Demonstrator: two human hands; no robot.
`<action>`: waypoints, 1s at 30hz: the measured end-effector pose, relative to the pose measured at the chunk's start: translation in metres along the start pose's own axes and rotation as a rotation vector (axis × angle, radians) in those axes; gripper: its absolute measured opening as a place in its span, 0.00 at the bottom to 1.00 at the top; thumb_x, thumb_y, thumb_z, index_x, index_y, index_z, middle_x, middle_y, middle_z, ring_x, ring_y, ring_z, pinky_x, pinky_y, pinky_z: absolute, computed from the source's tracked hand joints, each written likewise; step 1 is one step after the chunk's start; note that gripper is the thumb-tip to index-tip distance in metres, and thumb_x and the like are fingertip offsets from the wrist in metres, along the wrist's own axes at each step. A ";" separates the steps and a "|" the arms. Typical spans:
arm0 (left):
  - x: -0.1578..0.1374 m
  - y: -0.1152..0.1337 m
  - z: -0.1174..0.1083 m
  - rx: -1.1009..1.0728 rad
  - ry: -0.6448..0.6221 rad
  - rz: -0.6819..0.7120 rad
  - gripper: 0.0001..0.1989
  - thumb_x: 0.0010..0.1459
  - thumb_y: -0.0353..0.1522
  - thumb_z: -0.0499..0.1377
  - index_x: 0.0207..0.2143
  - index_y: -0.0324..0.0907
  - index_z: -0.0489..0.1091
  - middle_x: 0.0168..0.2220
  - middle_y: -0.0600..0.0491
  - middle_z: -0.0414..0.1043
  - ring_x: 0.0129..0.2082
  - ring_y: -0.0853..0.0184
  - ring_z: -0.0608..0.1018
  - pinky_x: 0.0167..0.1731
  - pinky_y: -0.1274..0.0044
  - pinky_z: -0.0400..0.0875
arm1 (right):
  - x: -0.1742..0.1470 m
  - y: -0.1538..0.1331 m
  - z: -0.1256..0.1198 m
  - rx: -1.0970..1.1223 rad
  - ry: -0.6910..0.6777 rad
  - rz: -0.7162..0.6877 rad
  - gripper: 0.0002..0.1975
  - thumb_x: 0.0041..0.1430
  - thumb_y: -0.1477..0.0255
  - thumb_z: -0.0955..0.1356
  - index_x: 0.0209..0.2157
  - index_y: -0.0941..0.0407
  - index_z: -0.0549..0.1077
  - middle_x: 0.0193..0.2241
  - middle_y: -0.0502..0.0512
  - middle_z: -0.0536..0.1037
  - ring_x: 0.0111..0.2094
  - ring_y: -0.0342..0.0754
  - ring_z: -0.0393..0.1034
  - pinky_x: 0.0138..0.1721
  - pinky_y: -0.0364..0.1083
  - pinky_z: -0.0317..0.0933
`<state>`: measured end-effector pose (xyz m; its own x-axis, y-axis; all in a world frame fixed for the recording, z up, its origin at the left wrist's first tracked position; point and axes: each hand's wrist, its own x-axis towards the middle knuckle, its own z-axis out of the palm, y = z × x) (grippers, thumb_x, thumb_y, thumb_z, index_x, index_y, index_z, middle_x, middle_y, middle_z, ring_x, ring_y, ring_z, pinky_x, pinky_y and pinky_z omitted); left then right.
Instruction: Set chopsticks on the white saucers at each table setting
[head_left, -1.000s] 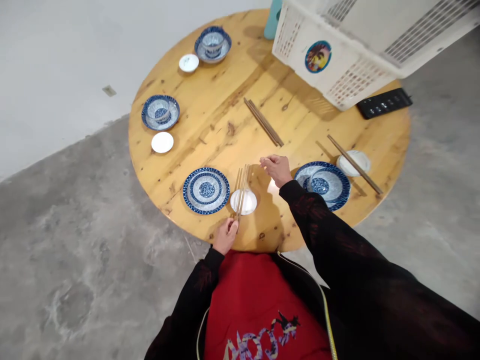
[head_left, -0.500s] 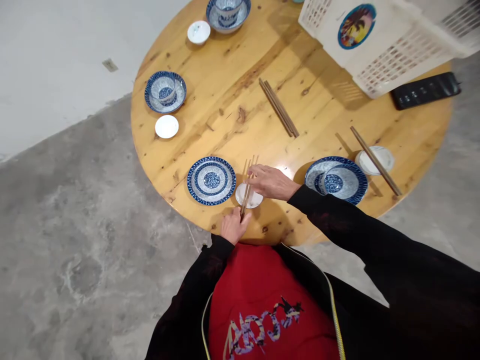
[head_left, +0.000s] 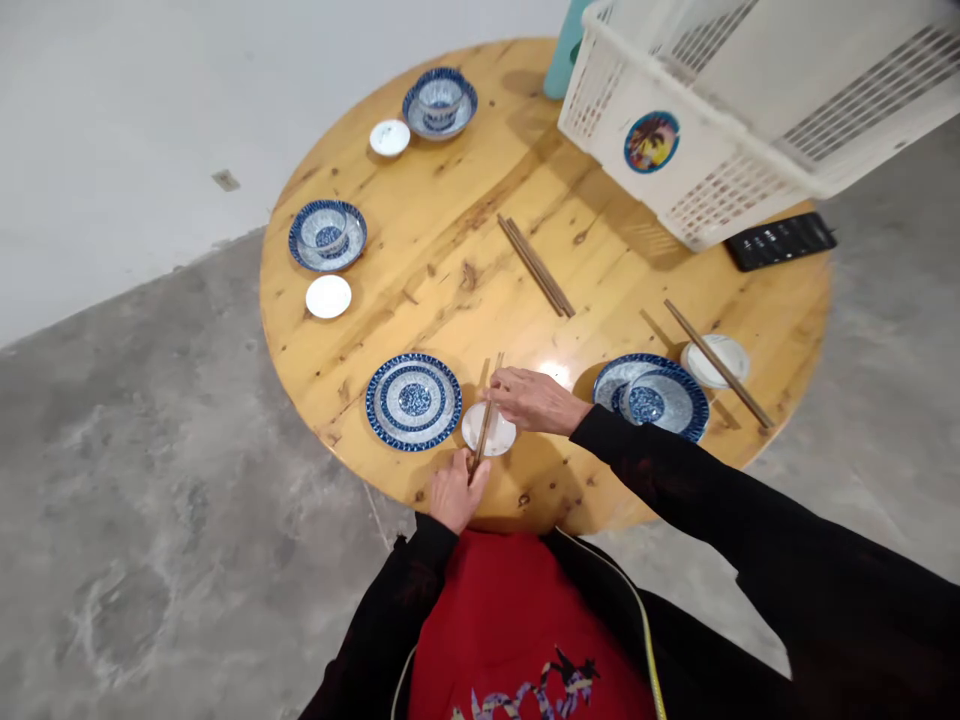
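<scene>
A pair of wooden chopsticks [head_left: 484, 431] lies across a small white dish [head_left: 501, 434] near the table's front edge. My left hand [head_left: 455, 490] is closed on their near ends, thumb and fingers pinching. Toward the far ends, my right hand [head_left: 525, 398] grips the same chopsticks from the right with bent fingers. Left of the dish is a blue-and-white plate with a bowl [head_left: 414, 401]. Beyond my right wrist stands another blue-and-white plate [head_left: 686, 395] with a bowl in it, partly behind my sleeve.
Several loose chopsticks [head_left: 535, 266] lie mid-table. At the right, chopsticks [head_left: 718, 364] rest over a white dish [head_left: 733, 354]. A white plastic basket [head_left: 720, 170] and a black phone-like device [head_left: 781, 241] occupy the back right. More plates with bowls [head_left: 328, 262] line the left edge.
The view has tilted up, so the table sits lower in the picture. Between my hands the chopsticks have drawn closer together, where their far tips were fanned apart.
</scene>
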<state>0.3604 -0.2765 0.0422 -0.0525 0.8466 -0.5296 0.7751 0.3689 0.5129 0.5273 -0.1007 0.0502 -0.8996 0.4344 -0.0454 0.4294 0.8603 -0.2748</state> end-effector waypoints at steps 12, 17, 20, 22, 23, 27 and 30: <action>-0.032 -0.045 0.003 -0.296 0.415 0.030 0.19 0.68 0.41 0.47 0.49 0.40 0.69 0.42 0.43 0.80 0.39 0.60 0.83 0.37 0.72 0.76 | 0.049 0.141 -0.027 -0.043 0.080 1.090 0.19 0.66 0.68 0.61 0.51 0.65 0.74 0.48 0.71 0.73 0.45 0.58 0.72 0.44 0.51 0.64; -0.039 -0.049 0.007 -0.284 0.468 -0.011 0.18 0.69 0.40 0.45 0.49 0.41 0.70 0.39 0.44 0.81 0.40 0.59 0.83 0.40 0.69 0.77 | 0.056 0.143 -0.017 -0.064 0.062 1.112 0.18 0.67 0.70 0.61 0.52 0.65 0.72 0.49 0.73 0.70 0.46 0.60 0.73 0.44 0.53 0.65; -0.040 -0.045 0.008 -0.275 0.467 0.006 0.18 0.69 0.39 0.46 0.48 0.42 0.70 0.39 0.44 0.81 0.40 0.59 0.83 0.40 0.70 0.77 | 0.057 0.142 -0.016 -0.084 0.090 1.068 0.18 0.66 0.71 0.62 0.53 0.64 0.71 0.51 0.75 0.68 0.48 0.63 0.72 0.43 0.55 0.66; -0.041 -0.042 0.008 -0.271 0.476 0.028 0.17 0.69 0.39 0.46 0.48 0.42 0.70 0.40 0.44 0.81 0.40 0.59 0.84 0.39 0.71 0.77 | 0.058 0.141 -0.016 -0.085 0.095 1.040 0.18 0.66 0.72 0.62 0.53 0.64 0.71 0.51 0.75 0.68 0.48 0.63 0.72 0.43 0.55 0.66; -0.041 -0.040 0.008 -0.268 0.484 0.038 0.17 0.68 0.39 0.47 0.48 0.43 0.70 0.41 0.44 0.81 0.40 0.60 0.84 0.39 0.71 0.78 | 0.058 0.141 -0.016 -0.081 0.093 1.034 0.18 0.66 0.72 0.62 0.53 0.65 0.71 0.51 0.75 0.68 0.48 0.63 0.72 0.43 0.55 0.66; -0.041 -0.036 0.009 -0.253 0.499 0.059 0.17 0.68 0.38 0.47 0.48 0.42 0.70 0.42 0.43 0.81 0.41 0.59 0.84 0.39 0.71 0.78 | 0.062 0.141 -0.015 -0.056 0.099 1.068 0.18 0.65 0.71 0.63 0.51 0.66 0.72 0.49 0.74 0.70 0.48 0.62 0.73 0.45 0.54 0.65; -0.042 -0.034 0.013 -0.253 0.492 0.067 0.17 0.68 0.38 0.46 0.49 0.42 0.70 0.42 0.43 0.81 0.41 0.59 0.83 0.39 0.71 0.78 | 0.064 0.141 -0.016 -0.033 0.087 1.109 0.19 0.64 0.70 0.64 0.51 0.66 0.72 0.48 0.74 0.72 0.47 0.62 0.74 0.46 0.54 0.65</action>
<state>0.3441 -0.3298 0.0384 -0.3428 0.9284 -0.1434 0.6151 0.3372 0.7127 0.5313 0.0524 0.0236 -0.0077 0.9833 -0.1819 0.9952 -0.0103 -0.0977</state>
